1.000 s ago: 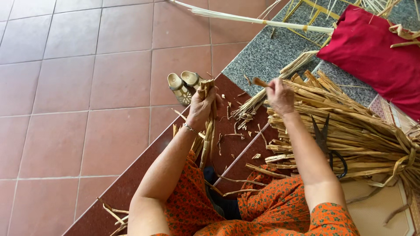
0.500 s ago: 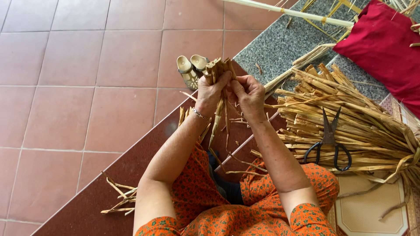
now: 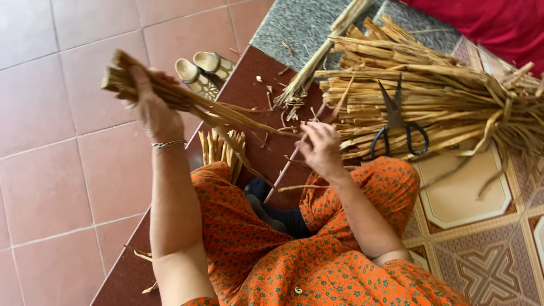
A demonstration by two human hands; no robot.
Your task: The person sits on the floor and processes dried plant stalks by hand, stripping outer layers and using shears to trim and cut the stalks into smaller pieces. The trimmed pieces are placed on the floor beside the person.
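Note:
My left hand point(image 3: 152, 110) is raised to the left and grips a small bunch of dried straw-coloured stalks point(image 3: 187, 102) by its cut end. The bunch trails rightward toward my right hand point(image 3: 322, 147), whose fingers pinch a single thin stalk point(image 3: 283, 178) that slants down toward my lap. A silver bracelet circles my left wrist. I sit in an orange flowered garment point(image 3: 272, 255) at the edge of a dark red step point(image 3: 249, 85).
A big tied bundle of dried stalks point(image 3: 442, 96) lies to the right with black-handled scissors point(image 3: 396, 127) on top. A pair of tan sandals point(image 3: 201, 71) stands on the tiled floor point(image 3: 56, 170). Short cut stalks point(image 3: 221, 147) stand by my knee. Red cloth point(image 3: 498, 22) lies top right.
My left hand swung the small bunch up and out to the left. My right hand came off the bunch and now draws a single stalk downward. The view shifted closer.

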